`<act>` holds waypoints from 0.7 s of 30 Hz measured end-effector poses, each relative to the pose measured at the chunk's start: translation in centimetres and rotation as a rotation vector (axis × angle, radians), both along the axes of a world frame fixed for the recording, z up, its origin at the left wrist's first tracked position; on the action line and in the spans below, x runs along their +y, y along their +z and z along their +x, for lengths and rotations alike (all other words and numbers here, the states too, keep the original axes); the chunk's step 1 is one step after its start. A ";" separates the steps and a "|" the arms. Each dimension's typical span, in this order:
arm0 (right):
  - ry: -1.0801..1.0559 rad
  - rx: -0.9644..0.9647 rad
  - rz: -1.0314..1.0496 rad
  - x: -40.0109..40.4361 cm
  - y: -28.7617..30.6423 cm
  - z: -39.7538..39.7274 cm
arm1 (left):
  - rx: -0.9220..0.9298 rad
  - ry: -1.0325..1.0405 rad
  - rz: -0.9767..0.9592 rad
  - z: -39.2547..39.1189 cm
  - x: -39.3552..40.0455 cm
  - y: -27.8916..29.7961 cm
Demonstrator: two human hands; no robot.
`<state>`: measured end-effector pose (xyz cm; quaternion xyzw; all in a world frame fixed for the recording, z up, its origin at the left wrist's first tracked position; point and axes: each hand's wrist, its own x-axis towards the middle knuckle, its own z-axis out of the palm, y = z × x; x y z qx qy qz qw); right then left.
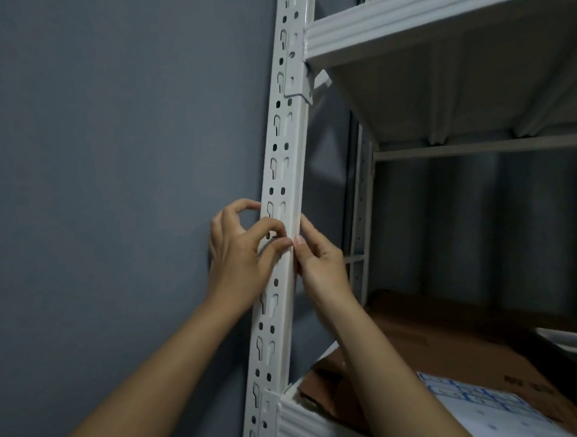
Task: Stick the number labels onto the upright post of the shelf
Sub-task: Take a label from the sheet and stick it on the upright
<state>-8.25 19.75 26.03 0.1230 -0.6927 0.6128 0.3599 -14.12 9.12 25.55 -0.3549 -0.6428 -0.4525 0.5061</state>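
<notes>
Both hands are raised to the white slotted upright post (283,170) of the shelf, meeting at its front right edge. The left hand (241,252) lies across the perforated face, its thumb and forefinger drawn together in a pinch at the post's edge, the remaining fingers curled loosely above. The right hand (321,264) comes in from the other side, thumb and forefinger pressed to the same edge, their tips just beside the left hand's fingertips. What the fingers pinch is too small and pale to make out; it may be a number label, but no label is legible against the white paint. Above the hands, a white shelf board (410,33) joins the post at a bracket. Below the right forearm, a lower shelf carries a flattened brown cardboard box (441,346) and a white sheet with blue printing (491,420). Left of the left hand stands a grey wall (114,174).
</notes>
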 end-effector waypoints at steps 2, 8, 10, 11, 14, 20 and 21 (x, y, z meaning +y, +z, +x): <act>-0.004 -0.012 0.004 -0.1 0.0 0.1 | -0.019 0.001 0.013 0.2 0.0 0.0; -0.030 0.001 0.000 -0.2 0.0 0.0 | 0.014 0.049 0.040 0.7 0.3 -0.3; -0.034 0.005 -0.005 -0.3 -0.1 -0.1 | 0.024 0.056 0.041 0.3 0.3 -0.6; -0.031 0.008 -0.011 -0.3 -0.2 -0.1 | 0.027 0.056 0.043 0.2 0.4 -0.7; -0.029 0.012 -0.021 -0.4 -0.1 0.0 | 0.029 0.056 0.047 -0.1 0.6 -1.0; -0.046 0.016 -0.030 -0.5 -0.2 -0.3 | -0.002 0.024 0.015 -0.2 0.3 -0.4; -0.052 0.016 -0.031 -0.5 -0.3 -0.4 | 0.001 0.041 0.000 -0.1 0.2 -0.3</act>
